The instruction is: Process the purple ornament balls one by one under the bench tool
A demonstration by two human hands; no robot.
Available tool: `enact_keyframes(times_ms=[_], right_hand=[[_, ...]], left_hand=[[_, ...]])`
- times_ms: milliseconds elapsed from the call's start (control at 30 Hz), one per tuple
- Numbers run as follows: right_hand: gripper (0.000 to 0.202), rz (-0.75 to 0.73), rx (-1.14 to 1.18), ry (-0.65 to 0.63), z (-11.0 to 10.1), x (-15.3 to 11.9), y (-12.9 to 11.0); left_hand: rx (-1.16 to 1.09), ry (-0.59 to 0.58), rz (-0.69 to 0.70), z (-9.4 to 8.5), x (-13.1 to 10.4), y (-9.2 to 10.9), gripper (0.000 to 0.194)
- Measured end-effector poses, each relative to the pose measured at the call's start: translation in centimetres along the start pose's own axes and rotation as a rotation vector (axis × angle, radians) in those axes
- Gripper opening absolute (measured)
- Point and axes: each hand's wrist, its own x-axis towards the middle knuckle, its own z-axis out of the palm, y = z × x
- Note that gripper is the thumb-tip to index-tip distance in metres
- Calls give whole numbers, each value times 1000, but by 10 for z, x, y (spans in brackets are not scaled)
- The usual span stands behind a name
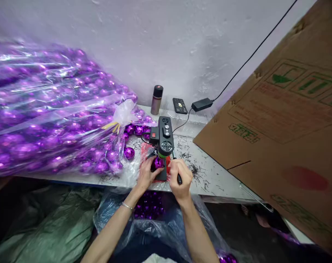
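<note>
A black bench press machine [166, 136] with a red switch stands on the table. Under its head sits a shiny purple ball [158, 162], like a bauble. My left hand [147, 171] holds this ball from the left, thumb and fingers around it. My right hand [181, 178] is wrapped around the black-tipped lever [179, 179] on the machine's right side. Red plastic [146, 149] lies beneath the machine. A loose purple ball [129, 153] rests to the left, and several more lie behind it.
A large clear bag [59, 120] of purple balls fills the left. Behind stand a dark-capped bottle [156, 100], a phone [179, 105] and a power adapter [202, 105] with its cable. A big cardboard box [281, 120] leans in from the right. Dark shavings [195, 168] litter the table.
</note>
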Motion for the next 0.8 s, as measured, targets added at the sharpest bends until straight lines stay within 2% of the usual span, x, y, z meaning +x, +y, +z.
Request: enact_keyframes(times_ms=[133,267,500,800], right_hand=[[25,25,13,-2,-1,0,0],[26,32,12,12,1,-6,2],[26,-22,-14,38,10,-27,13],[26,-35,46,149,25,-44,25]], left_hand=[[2,-9,-59,1,-7,-1,58],[-3,-39,-55,0,-9,-2,61],[-24,-24,-32,0,-9,-2,59],[-4,-8,-14,0,-10,1,56]])
